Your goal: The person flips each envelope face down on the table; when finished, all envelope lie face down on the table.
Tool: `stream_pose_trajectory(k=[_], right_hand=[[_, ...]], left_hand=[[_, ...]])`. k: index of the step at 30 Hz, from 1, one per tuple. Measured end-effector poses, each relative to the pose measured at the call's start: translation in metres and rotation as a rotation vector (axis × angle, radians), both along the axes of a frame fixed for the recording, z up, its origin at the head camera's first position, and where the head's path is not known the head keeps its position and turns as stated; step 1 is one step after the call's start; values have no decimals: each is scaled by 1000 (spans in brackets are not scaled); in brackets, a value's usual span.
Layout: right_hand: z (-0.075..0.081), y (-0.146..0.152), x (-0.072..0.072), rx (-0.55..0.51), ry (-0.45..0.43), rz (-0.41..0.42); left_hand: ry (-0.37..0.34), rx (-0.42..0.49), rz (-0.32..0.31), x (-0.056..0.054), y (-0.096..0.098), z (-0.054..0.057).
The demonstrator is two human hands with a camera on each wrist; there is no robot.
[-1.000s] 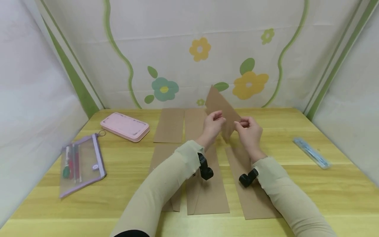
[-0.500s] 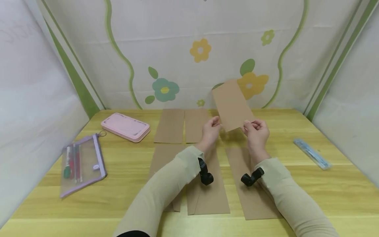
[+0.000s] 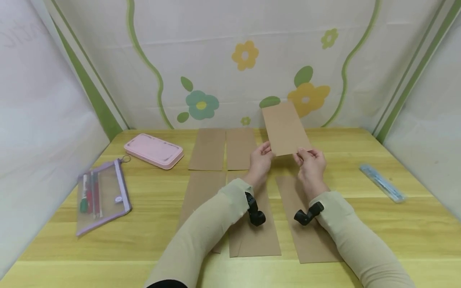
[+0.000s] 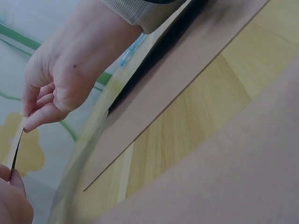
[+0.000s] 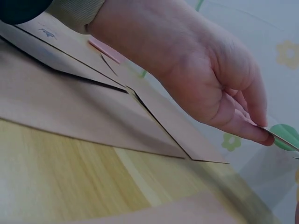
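Both hands hold up a rectangular sheet of brown kraft paper (image 3: 286, 128) above the table's back part, its face tilted toward me. At its lower right corner, my right hand (image 3: 311, 168) pinches the edge with thumb and fingers. My left hand (image 3: 261, 164) grips the lower left corner; in the right wrist view the left hand (image 5: 196, 74) has thumb and finger on the thin edge. The left wrist view shows the sheet edge-on, pinched by the right hand (image 4: 70, 70). Beneath the arms lie longer brown kraft-paper pieces (image 3: 257, 240), partly hidden by the sleeves.
Two shorter kraft-paper pieces (image 3: 207, 150) lie side by side at the back. A pink case (image 3: 155, 150) and a clear zip pouch (image 3: 106, 196) with pens are on the left. A blue packet (image 3: 381, 183) lies right. A flowered cloth wall stands behind the table (image 3: 414, 236).
The sheet has turned from a slanted position to face me. My left hand, apart from it half a second ago, now holds its lower left corner. The papers on the table stay put.
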State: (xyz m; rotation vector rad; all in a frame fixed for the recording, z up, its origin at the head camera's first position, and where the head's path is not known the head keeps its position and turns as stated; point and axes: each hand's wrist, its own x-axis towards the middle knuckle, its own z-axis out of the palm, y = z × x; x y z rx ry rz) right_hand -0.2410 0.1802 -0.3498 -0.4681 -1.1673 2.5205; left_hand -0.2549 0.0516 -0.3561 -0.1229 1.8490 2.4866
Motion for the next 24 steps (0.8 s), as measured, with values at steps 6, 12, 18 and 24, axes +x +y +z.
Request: stream_pose_trajectory(k=[6,12,18,24], right_hand=[[0,23,5,144,3,225],[3,57,7,539,51,516],[-1,73,3,850,-4,652],[-10,78,-1,878,-99,750]], left_hand=[[20,-73,-27,-3,-6,0],[32,-197,-88,-5,-13,5],[-19,-258,-142,-6,-16,0],[-52,-304,-216,-8,-18,-9]])
